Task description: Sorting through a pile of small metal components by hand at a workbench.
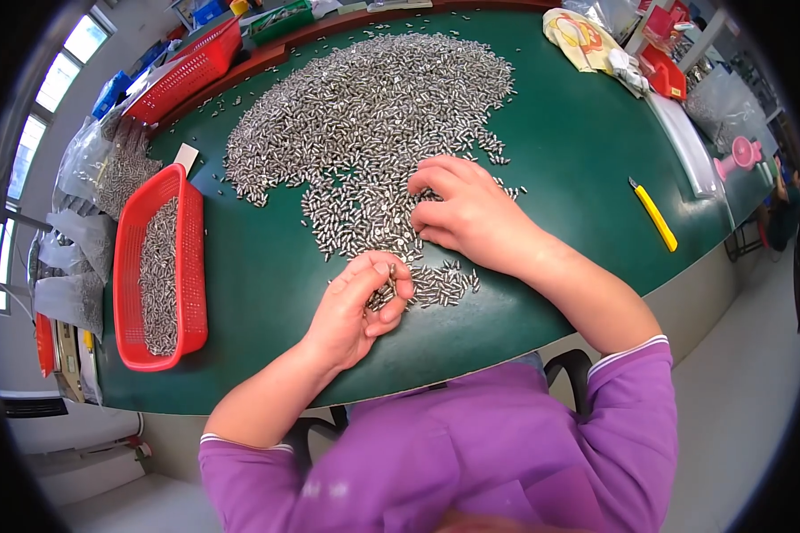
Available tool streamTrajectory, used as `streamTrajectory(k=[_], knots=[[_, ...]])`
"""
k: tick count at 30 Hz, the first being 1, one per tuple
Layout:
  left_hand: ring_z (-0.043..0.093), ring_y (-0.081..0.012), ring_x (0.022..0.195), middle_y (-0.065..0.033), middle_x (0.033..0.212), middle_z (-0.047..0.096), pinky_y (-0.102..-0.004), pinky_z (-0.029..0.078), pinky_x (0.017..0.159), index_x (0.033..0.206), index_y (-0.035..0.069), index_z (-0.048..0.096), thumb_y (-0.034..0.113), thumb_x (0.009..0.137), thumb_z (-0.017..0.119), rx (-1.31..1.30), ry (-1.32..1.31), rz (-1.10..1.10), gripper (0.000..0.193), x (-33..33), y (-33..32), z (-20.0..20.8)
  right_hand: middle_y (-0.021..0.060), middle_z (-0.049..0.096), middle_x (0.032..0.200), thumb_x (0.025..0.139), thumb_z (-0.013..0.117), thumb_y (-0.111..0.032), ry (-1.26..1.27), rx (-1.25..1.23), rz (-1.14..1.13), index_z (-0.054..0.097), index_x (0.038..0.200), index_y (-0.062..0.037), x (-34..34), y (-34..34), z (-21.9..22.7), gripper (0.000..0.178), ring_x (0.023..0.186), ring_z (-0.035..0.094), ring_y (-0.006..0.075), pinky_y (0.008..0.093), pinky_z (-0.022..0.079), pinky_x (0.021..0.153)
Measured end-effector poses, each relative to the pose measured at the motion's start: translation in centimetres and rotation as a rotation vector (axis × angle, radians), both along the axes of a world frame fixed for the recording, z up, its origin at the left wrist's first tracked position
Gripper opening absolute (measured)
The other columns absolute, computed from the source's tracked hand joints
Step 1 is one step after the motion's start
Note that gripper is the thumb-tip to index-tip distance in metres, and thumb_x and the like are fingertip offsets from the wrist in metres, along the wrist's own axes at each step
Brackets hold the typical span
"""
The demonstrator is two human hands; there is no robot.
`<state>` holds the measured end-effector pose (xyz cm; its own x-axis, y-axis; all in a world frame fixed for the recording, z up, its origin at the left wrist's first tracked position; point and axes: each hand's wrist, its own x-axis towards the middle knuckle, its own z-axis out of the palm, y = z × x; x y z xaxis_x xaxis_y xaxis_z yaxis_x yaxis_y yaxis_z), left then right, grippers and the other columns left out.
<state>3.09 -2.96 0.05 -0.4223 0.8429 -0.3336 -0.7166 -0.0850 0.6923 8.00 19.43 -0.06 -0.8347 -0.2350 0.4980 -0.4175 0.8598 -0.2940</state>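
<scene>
A broad heap of small silvery metal pins (pixel 364 98) covers the far middle of the green table, thinning out toward me. My left hand (pixel 356 302) is curled, palm side up, around several of these pins, which show between the thumb and fingers. Just to its right lies a small loose cluster of the same pins (pixel 444 284). Over the near part of the heap, my right hand (pixel 471 209) has bent, parted fingers with the tips down among the pins. Nothing shows held in it, though the fingertips are partly hidden.
A red plastic basket (pixel 193 293) with more pins stands at the left. Clear bags of parts (pixel 76 249) sit beyond it. On the right lie a yellow utility knife (pixel 656 218) and a clear plastic sheet (pixel 684 147). A pink fan-like object (pixel 740 158) stands farther right.
</scene>
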Motion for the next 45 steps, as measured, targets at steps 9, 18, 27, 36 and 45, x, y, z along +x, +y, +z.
streamTrajectory(k=[9,18,27,36,45], knots=[[0.044,-0.0077,0.061,-0.0054,0.088,0.057,-0.0186,0.031,0.046,0.104,0.007,0.052,0.018,0.098,0.054,-0.02,0.076,-0.029,0.013,0.5,0.3,-0.2,0.0045,0.056,0.107,0.079,0.072,-0.015,-0.047,-0.277,0.269,0.061,0.09,-0.0101,1.0,-1.7,1.2,0.016,0.121,0.048,0.0312,0.0454,0.041,0.097],[0.043,-0.0087,0.06,-0.0057,0.086,0.057,-0.0183,0.029,0.044,0.1,0.006,0.054,0.019,0.099,0.05,0.001,0.012,-0.044,0.014,0.1,0.2,0.2,0.0046,0.057,0.105,0.074,0.073,-0.01,-0.039,-0.151,-0.105,0.067,0.089,-0.0104,0.9,0.1,1.4,0.016,0.112,0.052,0.0272,0.0417,0.042,0.094],[0.044,-0.0119,0.064,-0.0084,0.088,0.055,-0.0212,0.029,0.046,0.105,0.002,0.055,0.017,0.098,0.041,-0.041,-0.025,-0.034,0.021,-0.2,-0.1,0.1,0.0066,0.055,0.102,0.074,0.071,-0.01,-0.041,-0.06,-0.086,0.062,0.085,-0.0088,0.1,0.5,-0.6,0.015,0.108,0.052,0.0283,0.0414,0.042,0.093],[0.044,-0.0065,0.063,-0.0063,0.092,0.056,-0.0168,0.03,0.045,0.112,0.005,0.051,0.014,0.096,0.057,-0.013,-0.015,0.004,0.02,0.3,0.3,-0.1,0.0052,0.057,0.105,0.079,0.071,-0.012,-0.082,-0.411,0.238,0.062,0.086,-0.0096,1.1,-1.8,1.5,0.012,0.117,0.051,0.0306,0.0433,0.042,0.096],[0.043,-0.008,0.061,-0.0077,0.091,0.056,-0.018,0.028,0.043,0.103,0.005,0.051,0.014,0.098,0.05,0.041,-0.01,0.015,0.01,-0.1,0.1,-0.2,0.0048,0.056,0.109,0.075,0.072,-0.012,-0.024,-0.262,0.045,0.067,0.087,-0.0141,1.2,-1.0,1.2,0.013,0.113,0.051,0.0281,0.0427,0.041,0.095]])
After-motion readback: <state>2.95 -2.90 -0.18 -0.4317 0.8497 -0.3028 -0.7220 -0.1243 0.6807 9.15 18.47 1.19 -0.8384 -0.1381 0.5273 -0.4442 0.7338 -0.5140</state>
